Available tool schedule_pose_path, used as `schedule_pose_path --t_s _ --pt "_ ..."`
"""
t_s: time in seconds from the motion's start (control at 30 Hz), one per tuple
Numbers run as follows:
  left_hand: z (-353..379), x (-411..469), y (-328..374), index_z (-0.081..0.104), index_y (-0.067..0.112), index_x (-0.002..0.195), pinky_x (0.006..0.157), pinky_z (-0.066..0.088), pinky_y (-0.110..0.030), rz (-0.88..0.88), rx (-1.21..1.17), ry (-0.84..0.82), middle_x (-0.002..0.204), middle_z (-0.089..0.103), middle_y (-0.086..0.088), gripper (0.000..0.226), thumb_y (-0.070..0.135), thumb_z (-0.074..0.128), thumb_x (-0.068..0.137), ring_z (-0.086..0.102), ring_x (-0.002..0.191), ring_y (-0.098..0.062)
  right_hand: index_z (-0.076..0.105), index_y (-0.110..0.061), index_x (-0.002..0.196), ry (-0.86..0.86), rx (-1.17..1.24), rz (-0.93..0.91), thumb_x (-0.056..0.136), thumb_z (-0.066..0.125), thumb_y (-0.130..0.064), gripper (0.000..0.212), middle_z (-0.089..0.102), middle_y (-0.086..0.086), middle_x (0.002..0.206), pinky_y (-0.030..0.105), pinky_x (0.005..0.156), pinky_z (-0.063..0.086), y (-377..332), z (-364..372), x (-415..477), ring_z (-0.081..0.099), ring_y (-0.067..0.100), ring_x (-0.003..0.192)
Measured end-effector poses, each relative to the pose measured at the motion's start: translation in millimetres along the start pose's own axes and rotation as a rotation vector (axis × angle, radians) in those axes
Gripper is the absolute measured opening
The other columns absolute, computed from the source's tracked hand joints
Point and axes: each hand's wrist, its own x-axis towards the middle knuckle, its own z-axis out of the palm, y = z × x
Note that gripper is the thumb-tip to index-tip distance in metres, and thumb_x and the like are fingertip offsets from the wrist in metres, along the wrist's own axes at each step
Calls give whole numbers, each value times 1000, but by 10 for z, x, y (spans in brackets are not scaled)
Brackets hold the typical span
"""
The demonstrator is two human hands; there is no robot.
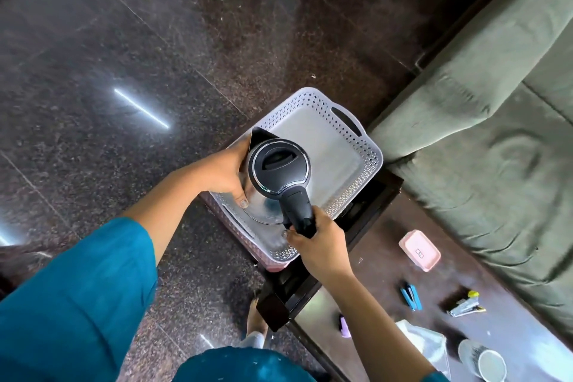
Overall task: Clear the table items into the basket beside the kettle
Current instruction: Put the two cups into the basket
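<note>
1. Kettle (pixel 279 167) right over the basket (pixel 369 152), lid up, spout aimed at the far-left corner. Can't tell whether sitting on the basket floor or hanging just above it.
2. Right hand (pixel 319 245) wrapped round the black handle. Left hand (pixel 223 174) cupped against the shiny side, thumb pressed on the body. Both grasping the kettle, neither one loose.
3. Basket parked on the end of the low dark table (pixel 387 260), just beside the green sofa (pixel 496 102).
4. Left out on the table: pink box (pixel 419 250), blue stapler (pixel 410 296), silver-and-yellow stapler (pixel 465 305) near it, small purple thing (pixel 344 326) by the near edge, clear plastic bag (pixel 424 341) and a cup (pixel 488 363) down in the corner. None of that in the basket yet.
5. Step in hand, at a guess: sorting out the kettle's spot before any real clearing. Pretty much the start of the job.
6. Next up, probably: settle the kettle somewhere stable beside the basket, let go with both hands, then go for the pink box as the closest bit. Worth keeping the kettle level in case of water inside, and leaving the basket floor free for the small stuff.
</note>
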Motion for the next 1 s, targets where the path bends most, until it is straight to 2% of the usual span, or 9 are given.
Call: schedule_pose_path --t_s 0.1,0.23,0.3,0.37,0.47,0.57,0.77,0.9,1.0 --pt "-60 -30 102 13 37 140 92 36 -24 -32 -49 -33 126 45 12 128 10 87 39 44 117 -13 52 -23 85 -35 -22 15 72 72 -23 24 54 -12 67 15 51 35 -16 -7 28 50 4 61" --pt "-97 -126 260 12 33 142 95 30 -10 -56 -224 -17 133 34 27 120 24 85 47 28 128 -6 47 -19 92 -85 -126 52 70 72 -40 39 52 -7 77 23 57 38 -37 -52 41 53 19 79" --pt "-30 -190 352 2 35 145 111 15 -25 -80 -183 60 152 7 17 123 33 84 53 9 139 -6 47 -13 106 -111 -220 49 67 69 -55 61 54 -1 97 30 77 40 -32 -92 21 49 23 99" --pt "103 -248 513 5 37 145 111 9 -35 -75 -38 155 157 -9 4 114 37 82 61 -2 142 -12 40 -8 126 -87 -237 39 67 66 -62 84 50 6 123 36 99 32 -26 -182 -27 38 27 119" --pt "330 -272 758 19 24 144 114 11 -48 -32 225 349 157 3 -9 99 45 75 66 -4 143 -29 24 -4 140 -28 -207 36 70 63 -64 100 35 12 145 40 112 16 -25 -347 -119 21 31 137" --pt "608 -262 1015 32 17 138 113 4 -54 79 465 471 152 24 -12 87 51 71 68 5 143 -34 20 -2 142 55 -161 28 74 60 -63 99 30 14 148 38 115 8 63 -569 -269 17 30 140" --pt "1437 -287 1538 26 17 142 114 17 -35 231 221 204 154 18 -6 77 33 67 80 12 143 -17 10 6 143 149 -145 106 86 55 -49 91 19 21 153 34 115 4 583 -951 -706 9 31 142" --pt "2176 -367 1829 28 13 142 112 18 -27 288 219 61 154 19 -6 68 27 62 85 18 141 -15 11 4 144 208 -113 179 86 56 -44 87 20 20 153 40 116 9 1114 -1166 -1187 12 33 141" --pt "2718 -473 1980 25 15 144 110 13 -20 284 231 -52 155 16 -3 66 29 58 88 16 142 -12 4 3 145 205 -112 269 86 56 -46 93 13 19 155 36 116 2 1534 -1294 -1583 5 32 143"
